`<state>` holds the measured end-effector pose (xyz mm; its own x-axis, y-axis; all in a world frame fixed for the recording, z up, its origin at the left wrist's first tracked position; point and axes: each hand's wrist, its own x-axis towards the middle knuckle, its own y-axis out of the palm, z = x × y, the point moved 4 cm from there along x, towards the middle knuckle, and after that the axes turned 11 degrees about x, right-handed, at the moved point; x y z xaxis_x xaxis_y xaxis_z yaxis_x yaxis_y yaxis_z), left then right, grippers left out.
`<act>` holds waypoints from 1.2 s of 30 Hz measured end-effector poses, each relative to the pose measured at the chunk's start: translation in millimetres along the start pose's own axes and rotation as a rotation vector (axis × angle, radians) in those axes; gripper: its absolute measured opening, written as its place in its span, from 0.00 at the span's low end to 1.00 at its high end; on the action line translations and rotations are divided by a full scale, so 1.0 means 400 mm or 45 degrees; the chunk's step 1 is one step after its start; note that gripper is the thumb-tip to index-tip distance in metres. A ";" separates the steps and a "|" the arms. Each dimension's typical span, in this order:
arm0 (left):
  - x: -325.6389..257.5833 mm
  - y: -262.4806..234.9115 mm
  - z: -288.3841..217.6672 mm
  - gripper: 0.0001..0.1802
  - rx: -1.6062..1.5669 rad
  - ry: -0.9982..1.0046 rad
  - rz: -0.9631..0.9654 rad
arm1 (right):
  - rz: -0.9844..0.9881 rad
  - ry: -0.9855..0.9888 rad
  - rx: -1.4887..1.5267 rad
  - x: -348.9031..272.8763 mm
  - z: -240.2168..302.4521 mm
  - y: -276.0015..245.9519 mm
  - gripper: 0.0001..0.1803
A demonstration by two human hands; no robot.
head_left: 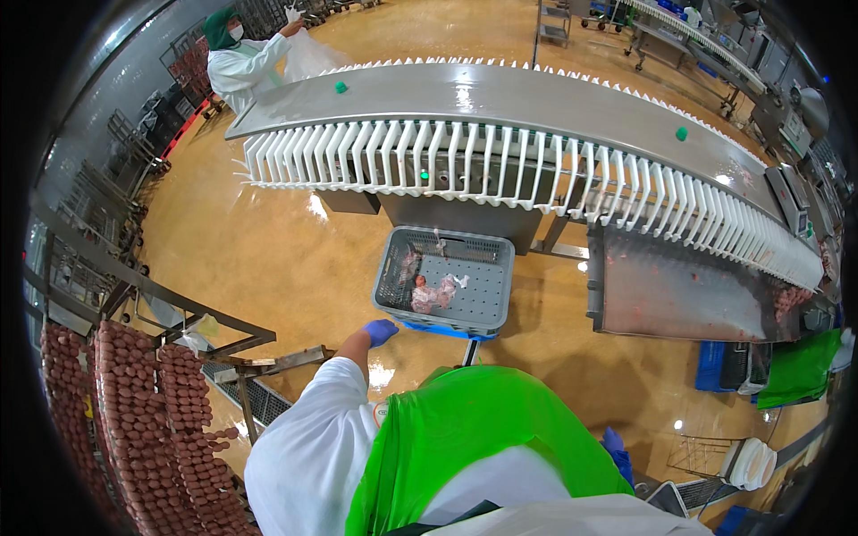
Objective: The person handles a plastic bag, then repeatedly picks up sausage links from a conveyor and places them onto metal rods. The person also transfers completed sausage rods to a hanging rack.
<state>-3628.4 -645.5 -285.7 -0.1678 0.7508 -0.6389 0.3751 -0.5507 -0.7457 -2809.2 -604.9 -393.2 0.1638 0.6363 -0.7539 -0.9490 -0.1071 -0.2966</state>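
My left hand point(381, 332), in a blue-purple glove, hangs just off the near left corner of a grey plastic crate point(483, 308). Its fingers look curled together, and nothing shows in them. Inside the crate lie a crumpled clear-and-reddish scrap of casing or film point(433, 293) and smaller bits along the left wall. A blue base shows under the crate's near edge. Low by my right side, beyond the green apron point(474, 402), is my right hand point(615, 444), also gloved; its fingers are mostly hidden.
A long steel conveyor point(500, 94) with white plastic hooks curves across ahead. Below its right part sits a steel tray point(688, 290). Sausage strings point(134, 420) hang from a rack at left. A person point(241, 67) handles clear film at far left. Blue crates point(715, 364) stand at right.
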 end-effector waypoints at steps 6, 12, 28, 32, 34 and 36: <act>-0.112 0.106 0.203 0.28 0.004 -0.176 0.151 | -0.023 0.073 0.089 -0.037 0.042 0.120 0.26; -0.137 0.204 0.410 0.28 0.134 -0.069 0.149 | 0.023 0.077 0.008 -0.080 0.032 0.245 0.25; 0.106 0.211 0.450 0.16 -0.856 -0.435 0.365 | -0.411 -0.247 -0.327 -0.269 0.208 0.247 0.28; 0.185 0.161 0.356 0.19 -0.770 -0.288 0.310 | -0.447 -0.151 -0.277 -0.329 0.154 0.200 0.29; 0.211 0.129 0.311 0.19 -0.617 -0.169 0.256 | -0.414 -0.116 -0.324 -0.305 0.066 0.201 0.31; 0.256 0.072 0.235 0.19 -0.357 0.033 0.233 | -0.395 -0.061 -0.408 -0.257 -0.062 0.169 0.33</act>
<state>-3720.4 -618.8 -390.3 -0.0527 0.6598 -0.7495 0.6337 -0.5580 -0.5358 -2883.7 -696.5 -350.4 0.4073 0.7096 -0.5749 -0.7242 -0.1326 -0.6767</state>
